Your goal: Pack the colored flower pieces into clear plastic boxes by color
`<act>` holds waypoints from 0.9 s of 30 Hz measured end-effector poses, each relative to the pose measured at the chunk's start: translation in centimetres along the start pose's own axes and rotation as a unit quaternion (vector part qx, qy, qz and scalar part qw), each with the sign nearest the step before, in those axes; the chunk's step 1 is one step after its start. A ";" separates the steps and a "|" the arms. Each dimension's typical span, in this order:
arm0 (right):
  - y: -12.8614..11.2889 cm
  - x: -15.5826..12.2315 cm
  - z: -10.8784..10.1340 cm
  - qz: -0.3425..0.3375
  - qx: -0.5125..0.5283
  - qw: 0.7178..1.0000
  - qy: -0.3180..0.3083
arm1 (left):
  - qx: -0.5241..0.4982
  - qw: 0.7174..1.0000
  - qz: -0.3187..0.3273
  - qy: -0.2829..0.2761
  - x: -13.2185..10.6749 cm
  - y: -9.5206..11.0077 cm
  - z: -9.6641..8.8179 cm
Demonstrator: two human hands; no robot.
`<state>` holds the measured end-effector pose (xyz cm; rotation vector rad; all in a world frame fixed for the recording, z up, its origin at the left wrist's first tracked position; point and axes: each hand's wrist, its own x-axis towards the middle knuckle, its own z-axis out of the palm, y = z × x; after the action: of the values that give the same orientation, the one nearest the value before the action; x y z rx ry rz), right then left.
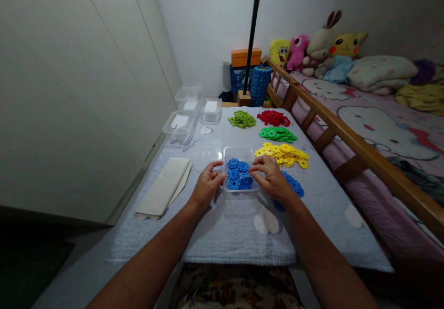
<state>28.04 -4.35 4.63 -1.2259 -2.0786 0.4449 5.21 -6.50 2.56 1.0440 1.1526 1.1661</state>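
A clear plastic container sits on the cloth-covered table in front of me, with several blue flower-shaped discs inside. My left hand grips its left side, thumb and forefinger at the wall. On the opposite side my right hand has bent fingers closed at the right rim, the tips reaching slightly over it. Whether a disc is between those fingertips is hidden. Beneath and beside my right wrist lies a pile of blue discs, partly covered by the arm. A clear lid lies flat behind my left hand.
Yellow, green, red and lime discs form separate piles at right and back. Clear containers with white paper slips stand at back left. A folded beige cloth lies left. A wooden bed rail borders the right.
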 end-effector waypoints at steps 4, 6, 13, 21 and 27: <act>1.7 -0.1 -0.8 0.043 -0.002 0.994 0.098 | 0.006 1.000 0.006 0.004 0.0 0.0 0.0; 2.9 -0.2 -1.6 0.072 -0.016 0.986 0.151 | 0.006 1.000 0.008 0.005 0.1 -0.1 0.0; 6.3 -1.4 -3.0 0.195 -0.169 0.963 0.083 | 0.004 1.000 0.007 -0.002 0.1 -0.3 -0.1; 4.7 -2.0 -2.1 0.190 -0.285 0.935 -0.088 | 0.008 1.000 0.011 -0.002 0.1 -0.3 -0.1; 4.8 -1.7 -2.4 0.193 -0.209 0.957 -0.048 | 0.007 1.000 0.006 -0.004 0.0 0.0 0.0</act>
<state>33.32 -3.51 2.92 -1.9119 -2.0771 0.2416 5.21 -6.54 2.52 1.0675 1.1502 1.1641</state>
